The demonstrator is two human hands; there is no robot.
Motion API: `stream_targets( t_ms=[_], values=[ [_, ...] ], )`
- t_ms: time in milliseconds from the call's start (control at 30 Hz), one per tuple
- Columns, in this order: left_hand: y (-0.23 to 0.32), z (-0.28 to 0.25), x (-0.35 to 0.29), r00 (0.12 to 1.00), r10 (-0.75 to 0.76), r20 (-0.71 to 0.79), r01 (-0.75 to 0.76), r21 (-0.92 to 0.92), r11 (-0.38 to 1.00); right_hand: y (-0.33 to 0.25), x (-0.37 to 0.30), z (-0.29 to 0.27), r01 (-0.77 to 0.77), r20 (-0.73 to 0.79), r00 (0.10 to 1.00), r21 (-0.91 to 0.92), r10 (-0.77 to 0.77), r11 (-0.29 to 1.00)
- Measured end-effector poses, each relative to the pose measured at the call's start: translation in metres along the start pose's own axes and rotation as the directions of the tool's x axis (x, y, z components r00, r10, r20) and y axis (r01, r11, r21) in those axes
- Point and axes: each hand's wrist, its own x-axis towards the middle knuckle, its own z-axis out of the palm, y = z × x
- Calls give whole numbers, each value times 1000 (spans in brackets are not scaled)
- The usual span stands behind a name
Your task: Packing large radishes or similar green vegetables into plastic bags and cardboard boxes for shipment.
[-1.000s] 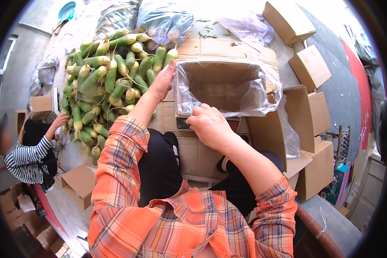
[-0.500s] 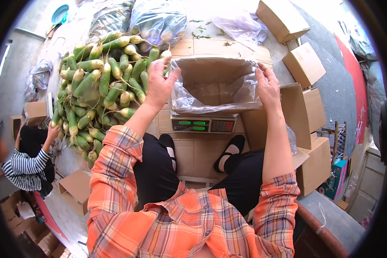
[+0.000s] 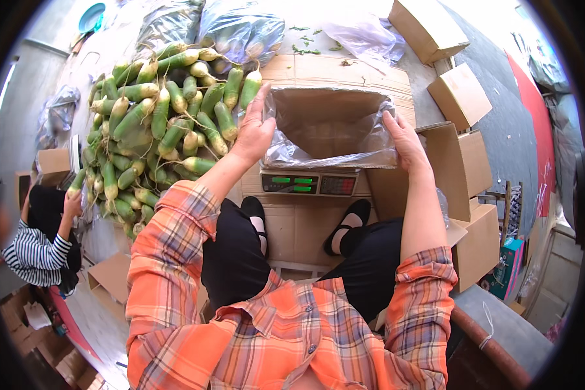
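Straight in front of me stands an open cardboard box (image 3: 364, 160) lined with a clear plastic bag (image 3: 289, 144); no produce shows inside it. My left hand (image 3: 253, 135) holds the box's left side, with its fingers along the outer wall and the thumb near the lined rim. On the opposite side my right hand (image 3: 406, 143) grips the right wall near the rim. Beneath the box, a digital scale (image 3: 307, 183) shows its lit green display. To the left of my left hand lies a large heap of green radishes (image 3: 136, 123) with pale ends.
Bags of radishes (image 3: 240, 32) lie beyond the heap. Cardboard boxes (image 3: 460, 97) line the right side. A loose plastic bag (image 3: 364, 39) lies at the back. At far left, a person in a striped top (image 3: 39, 253) holds a radish (image 3: 77, 182). Flattened cardboard (image 3: 292, 224) covers the floor.
My left hand has come down from above the rim onto the box's left side. My right hand has shifted slightly lower, and the box sits a little differently. The other person's radish has moved slightly.
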Motion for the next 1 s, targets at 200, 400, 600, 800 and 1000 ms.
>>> stream_targets(
  t_ms=[200, 400, 600, 800, 1000],
  values=[
    [0, 8, 6, 996, -64, -64, 60, -49, 997, -14, -53, -9, 12, 98, 995, -290, 17, 957],
    [-4, 6, 6, 992, -73, -99, 69, -47, 997, 0, -78, -4, 96, 140, 988, -205, -69, 974],
    [-4, 3, 8, 997, -41, -60, 30, -179, 983, 58, -22, -51, -248, 20, 969, 135, 247, 959],
    [-8, 0, 11, 995, -93, 39, 101, -346, 933, 31, -20, -30, 115, -222, 965, -111, -137, 987],
    [-18, -28, 16, 778, -576, 252, 592, -600, 538, 3, -29, -8, 19, -169, 982, -336, -81, 941]
  ],
)
